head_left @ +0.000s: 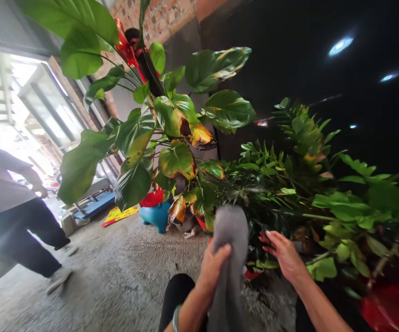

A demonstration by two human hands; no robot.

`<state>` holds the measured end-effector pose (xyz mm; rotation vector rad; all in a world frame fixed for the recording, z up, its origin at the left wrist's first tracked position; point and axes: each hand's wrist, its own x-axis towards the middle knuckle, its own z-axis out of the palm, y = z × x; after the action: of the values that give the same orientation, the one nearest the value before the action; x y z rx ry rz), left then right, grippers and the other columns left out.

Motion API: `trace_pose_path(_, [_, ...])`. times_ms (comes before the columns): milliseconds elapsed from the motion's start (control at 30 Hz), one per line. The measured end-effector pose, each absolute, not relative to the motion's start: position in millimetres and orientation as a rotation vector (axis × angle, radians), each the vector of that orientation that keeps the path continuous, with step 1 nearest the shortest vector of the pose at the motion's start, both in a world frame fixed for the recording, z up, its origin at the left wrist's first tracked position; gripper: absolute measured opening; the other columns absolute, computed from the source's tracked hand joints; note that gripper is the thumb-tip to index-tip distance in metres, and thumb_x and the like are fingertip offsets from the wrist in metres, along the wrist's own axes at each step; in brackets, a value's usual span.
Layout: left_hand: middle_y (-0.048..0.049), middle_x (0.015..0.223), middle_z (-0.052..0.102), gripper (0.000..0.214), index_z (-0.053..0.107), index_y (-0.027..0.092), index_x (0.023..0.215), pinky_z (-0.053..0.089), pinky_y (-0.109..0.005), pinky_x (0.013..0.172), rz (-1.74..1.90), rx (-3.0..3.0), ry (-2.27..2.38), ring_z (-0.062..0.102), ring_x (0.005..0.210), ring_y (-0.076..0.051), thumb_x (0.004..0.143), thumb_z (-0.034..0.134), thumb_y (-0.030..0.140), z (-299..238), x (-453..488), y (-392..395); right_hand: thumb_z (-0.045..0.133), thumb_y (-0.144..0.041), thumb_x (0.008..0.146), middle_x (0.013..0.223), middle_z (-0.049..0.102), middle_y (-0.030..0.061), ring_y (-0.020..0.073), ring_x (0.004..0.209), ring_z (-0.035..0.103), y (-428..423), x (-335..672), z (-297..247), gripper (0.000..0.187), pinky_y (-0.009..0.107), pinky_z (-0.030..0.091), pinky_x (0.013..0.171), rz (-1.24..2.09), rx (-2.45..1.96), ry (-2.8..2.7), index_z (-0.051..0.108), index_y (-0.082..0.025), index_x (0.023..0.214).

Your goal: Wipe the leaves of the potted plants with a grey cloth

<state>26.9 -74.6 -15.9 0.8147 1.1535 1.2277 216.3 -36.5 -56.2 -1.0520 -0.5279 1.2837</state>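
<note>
Grey cloth [229, 249] is located at 6 o'clock in the head view, its upper end rising above the left hand [213, 272] and its lower length running off the bottom of the frame. Left hand: fingers closed around the fabric, gripping it firmly. A bracelet [176, 318] is worn on that wrist. Right hand [284, 256]: open, fingers spread, at 5 o'clock and close to the foliage; contact with the leaves cannot be confirmed.

Broad-leaved potted plant [172, 120], central, shows yellowed and browned leaves. ZZ plant [268, 180] stands at 3 o'clock. Blue animal-shaped toy [154, 216] sits at the plant's base, at 7 o'clock. Yellow board [120, 216] lies on the concrete floor [116, 272]. Co-worker [9, 207] is walking at 9 o'clock. Brick wall [158, 18] occupies 12 o'clock.
</note>
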Motion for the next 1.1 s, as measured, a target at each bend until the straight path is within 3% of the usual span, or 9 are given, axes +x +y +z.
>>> trace_pose_path(100, [-0.0064,0.072,0.073,0.048,0.073,0.015,0.095,0.052,-0.028,0.058,1.057,0.801,0.978,0.065,0.06,-0.018,0.054,0.084,0.038,-28.6,29.0,-101.4,0.087,-0.043,0.035,0.058,0.068,0.0016,0.0207,0.067,0.063,-37.3,219.5,-56.6,0.034,0.028,0.047,0.056,1.286,-1.054,-0.544,0.069,-0.02,0.053])
trace_pose_path(200, [-0.0041,0.074,0.073,0.047,0.072,0.017,0.097,0.052,-0.026,0.056,1.279,0.854,1.017,0.065,0.062,-0.018,0.055,0.084,0.033,13.7,13.9,-92.0,0.088,-0.043,0.033,0.062,0.07,0.0019,0.0206,0.068,0.064,-37.4,220.6,-56.8,0.036,0.029,0.048,0.058,1.295,-1.044,-0.525,0.069,-0.021,0.053])
trace_pose_path(367, [-0.0001,0.069,0.07,0.044,0.069,0.014,0.094,0.052,-0.024,0.054,1.609,0.801,1.108,0.062,0.057,-0.014,0.059,0.08,0.039,70.5,0.0,-37.4,0.089,-0.044,0.032,0.063,0.071,0.0016,0.0195,0.067,0.064,-36.2,216.2,-57.5,0.036,0.028,0.049,0.056,1.284,-1.057,-0.512,0.07,-0.022,0.054])
trace_pose_path(533, [-0.0012,0.055,0.065,0.038,0.07,0.013,0.07,0.046,-0.025,0.049,1.134,0.835,1.241,0.055,0.049,-0.013,0.051,0.084,0.042,6.3,19.9,-57.9,0.088,-0.043,0.03,0.06,0.069,0.0004,0.0202,0.067,0.064,-37.8,217.1,-58.8,0.035,0.028,0.05,0.055,1.271,-1.045,-0.513,0.07,-0.022,0.052])
trace_pose_path(633, [-0.0016,0.056,0.065,0.041,0.072,0.014,0.071,0.046,-0.025,0.049,0.968,0.847,1.135,0.056,0.048,-0.014,0.049,0.084,0.046,-11.9,20.6,-85.7,0.088,-0.042,0.032,0.056,0.066,-0.0011,0.0201,0.063,0.063,-38.7,220.9,-59.7,0.033,0.029,0.051,0.054,1.279,-1.039,-0.519,0.069,-0.023,0.051])
trace_pose_path(900, [0.0004,0.066,0.069,0.031,0.067,0.019,0.088,0.049,-0.024,0.047,1.649,0.795,1.162,0.059,0.05,-0.013,0.064,0.075,0.037,84.6,-4.2,-26.5,0.086,-0.041,0.038,0.065,0.073,0.0035,0.0224,0.065,0.066,-36.2,219.4,-62.8,0.03,0.031,0.052,0.055,1.304,-1.042,-0.532,0.069,-0.023,0.055])
trace_pose_path(1000, [-0.0007,0.063,0.068,0.031,0.068,0.016,0.086,0.049,-0.025,0.047,1.474,0.798,1.27,0.058,0.048,-0.013,0.064,0.075,0.036,48.9,4.5,-24.5,0.086,-0.042,0.038,0.066,0.073,0.0046,0.0222,0.065,0.066,-36.4,217.9,-62.8,0.031,0.031,0.051,0.055,1.31,-1.038,-0.535,0.068,-0.022,0.055])
trace_pose_path(1100, [-0.0011,0.051,0.063,0.032,0.068,0.013,0.072,0.045,-0.024,0.044,1.176,0.798,1.32,0.053,0.043,-0.013,0.056,0.08,0.039,-9.8,13.6,-55.6,0.086,-0.042,0.038,0.064,0.073,0.0059,0.0223,0.062,0.066,-37.6,219.0,-61.6,0.033,0.032,0.051,0.054,1.319,-1.027,-0.546,0.068,-0.021,0.055])
